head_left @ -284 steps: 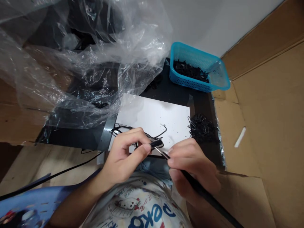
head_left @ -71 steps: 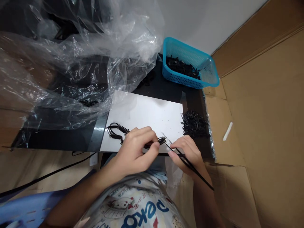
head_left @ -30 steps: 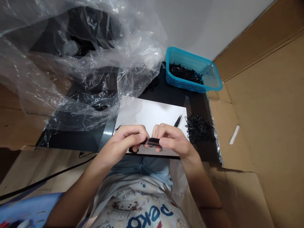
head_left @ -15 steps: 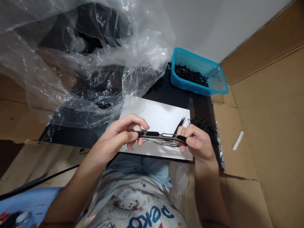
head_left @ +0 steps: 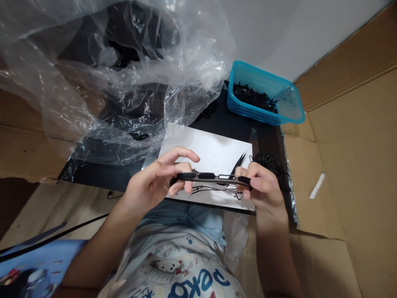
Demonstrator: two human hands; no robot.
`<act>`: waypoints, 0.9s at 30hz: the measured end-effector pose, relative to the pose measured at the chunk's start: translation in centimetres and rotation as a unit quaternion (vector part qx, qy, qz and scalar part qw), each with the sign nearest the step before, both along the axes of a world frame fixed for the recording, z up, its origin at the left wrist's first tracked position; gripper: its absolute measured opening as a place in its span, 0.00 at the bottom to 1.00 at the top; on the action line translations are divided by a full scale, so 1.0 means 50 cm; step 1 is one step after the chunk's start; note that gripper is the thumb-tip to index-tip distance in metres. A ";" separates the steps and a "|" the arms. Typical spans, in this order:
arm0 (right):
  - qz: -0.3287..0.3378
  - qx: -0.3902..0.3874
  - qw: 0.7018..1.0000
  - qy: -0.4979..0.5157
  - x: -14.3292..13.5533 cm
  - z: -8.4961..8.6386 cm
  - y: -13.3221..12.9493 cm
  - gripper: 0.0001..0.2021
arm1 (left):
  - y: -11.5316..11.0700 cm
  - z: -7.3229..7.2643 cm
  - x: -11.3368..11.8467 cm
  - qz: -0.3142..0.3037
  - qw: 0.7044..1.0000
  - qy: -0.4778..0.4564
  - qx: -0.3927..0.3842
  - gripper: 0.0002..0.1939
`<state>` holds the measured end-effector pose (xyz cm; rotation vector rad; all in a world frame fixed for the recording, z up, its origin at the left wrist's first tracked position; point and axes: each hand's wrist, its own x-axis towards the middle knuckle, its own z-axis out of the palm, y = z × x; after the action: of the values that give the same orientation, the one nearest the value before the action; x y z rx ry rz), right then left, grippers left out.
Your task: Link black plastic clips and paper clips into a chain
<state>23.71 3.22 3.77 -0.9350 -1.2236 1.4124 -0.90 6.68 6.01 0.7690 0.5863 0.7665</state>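
A thin, curved dark strip (head_left: 220, 180) with black oval pads and a pale open slot is held level above a sheet of white paper (head_left: 211, 149). My left hand (head_left: 155, 178) has its fingers bent around and under the strip's left end, with the index finger raised clear of it. At the other end, my right hand (head_left: 263, 184) pinches the strip between thumb and fingers. Beneath it, thin black wire-like pieces (head_left: 201, 189) lie on the paper. A black pointed tool (head_left: 238, 164), perhaps tweezers, shows partly behind my right fingers.
A blue plastic basket (head_left: 263, 114) containing small black pieces stands at the back right of the black table (head_left: 99, 171). Clear plastic sheeting (head_left: 133, 95) covers the left and back. A black coiled bundle (head_left: 269, 163) sits right of the paper. Cardboard (head_left: 350, 165) lines the right side.
My left thumb has come off the top of the strip's left end, uncovering another black pad there. My right hand keeps its pinch. The whole view has shifted slightly.
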 end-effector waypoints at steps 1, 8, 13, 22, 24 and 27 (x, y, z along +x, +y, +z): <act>0.000 -0.002 1.000 0.004 0.000 -0.001 0.000 0.11 | 0.000 0.001 0.000 -0.001 1.000 -0.001 -0.009 0.17; -0.018 0.008 1.000 -0.022 -0.004 0.001 0.001 0.13 | 0.002 0.003 0.002 0.004 1.000 0.013 -0.026 0.20; -0.019 0.058 0.997 -0.052 0.002 -0.002 -0.004 0.11 | 0.007 -0.002 0.004 -0.018 0.995 0.092 0.034 0.18; -0.013 0.203 0.958 -0.203 0.007 -0.001 -0.013 0.02 | 0.013 -0.015 -0.003 0.009 0.951 0.241 0.195 0.09; -0.001 0.217 0.939 -0.267 0.009 -0.005 -0.016 0.05 | 0.009 -0.017 -0.007 0.025 0.948 0.239 0.209 0.06; -0.001 0.210 0.924 -0.318 -0.001 -0.019 -0.011 0.06 | 0.002 -0.020 -0.010 0.017 0.942 0.233 0.239 0.04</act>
<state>23.66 2.65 2.84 -1.1174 -1.9120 0.7911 -1.38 6.79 5.04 1.4171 0.8522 0.7699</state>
